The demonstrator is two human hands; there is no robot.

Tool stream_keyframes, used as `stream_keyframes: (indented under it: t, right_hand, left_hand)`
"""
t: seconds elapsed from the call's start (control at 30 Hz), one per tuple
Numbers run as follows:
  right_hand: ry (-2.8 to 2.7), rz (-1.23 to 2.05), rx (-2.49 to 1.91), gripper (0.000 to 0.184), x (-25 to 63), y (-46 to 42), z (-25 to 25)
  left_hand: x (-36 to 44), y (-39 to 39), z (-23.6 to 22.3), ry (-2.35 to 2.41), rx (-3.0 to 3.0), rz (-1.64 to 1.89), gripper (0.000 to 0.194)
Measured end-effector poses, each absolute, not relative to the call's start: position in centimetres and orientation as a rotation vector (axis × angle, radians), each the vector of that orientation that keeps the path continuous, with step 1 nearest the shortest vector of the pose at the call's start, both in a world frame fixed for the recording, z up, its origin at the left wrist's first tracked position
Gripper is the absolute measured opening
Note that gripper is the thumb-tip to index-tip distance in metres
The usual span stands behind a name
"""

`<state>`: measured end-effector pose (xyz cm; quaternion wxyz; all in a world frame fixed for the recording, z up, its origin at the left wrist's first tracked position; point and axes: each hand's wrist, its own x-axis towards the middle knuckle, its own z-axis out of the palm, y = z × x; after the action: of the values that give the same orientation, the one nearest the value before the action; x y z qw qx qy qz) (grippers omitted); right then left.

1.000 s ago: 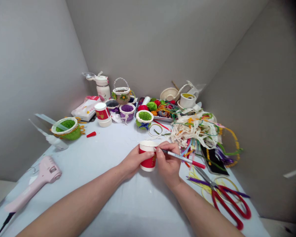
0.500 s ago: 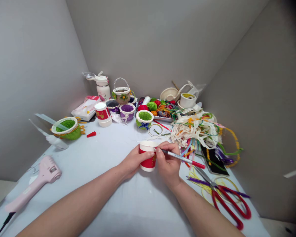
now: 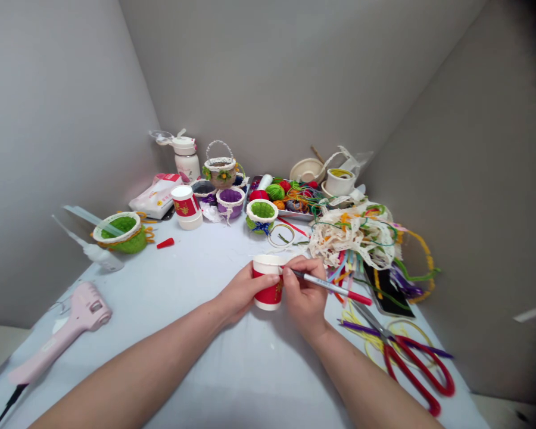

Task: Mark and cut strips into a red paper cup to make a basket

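Note:
My left hand (image 3: 241,293) is wrapped round the left side of a red and white paper cup (image 3: 266,294), with its thumb across the front. The cup stands upright at the middle of the table. In my right hand (image 3: 307,299) is a marker pen (image 3: 326,283) with a silver barrel and red end, gripped like a pencil. Its tip is at the white band below the cup's rim; I cannot make out any line there. A red pen cap (image 3: 165,243) lies on the table to the left, beyond my left hand.
A pink glue gun (image 3: 83,310) lies at left near a green woven basket (image 3: 131,238). Red-handled scissors (image 3: 395,345) and a phone (image 3: 390,295) are right. Behind are stacked paper cups (image 3: 188,223), a yarn tray (image 3: 295,213) and a heap of lace (image 3: 348,232).

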<state>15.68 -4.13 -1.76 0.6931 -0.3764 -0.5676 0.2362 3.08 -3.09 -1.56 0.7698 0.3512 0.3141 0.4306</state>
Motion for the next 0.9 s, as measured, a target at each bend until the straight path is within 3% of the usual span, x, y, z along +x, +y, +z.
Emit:
stream_keyframes:
  t: [0.6, 0.9]
  right_hand:
    - [-1.159, 0.582, -0.815, 0.013, 15.69, -4.01, -1.32]
    - [-1.226, 0.533, -0.796, 0.012, 15.52, -4.29, -0.96]
  left_hand:
    - [2.94, -2.65, -1.75, 0.634, 0.599, 0.946, 0.041]
    - [2.98, -3.08, -1.27, 0.670, 0.712, 0.937, 0.055]
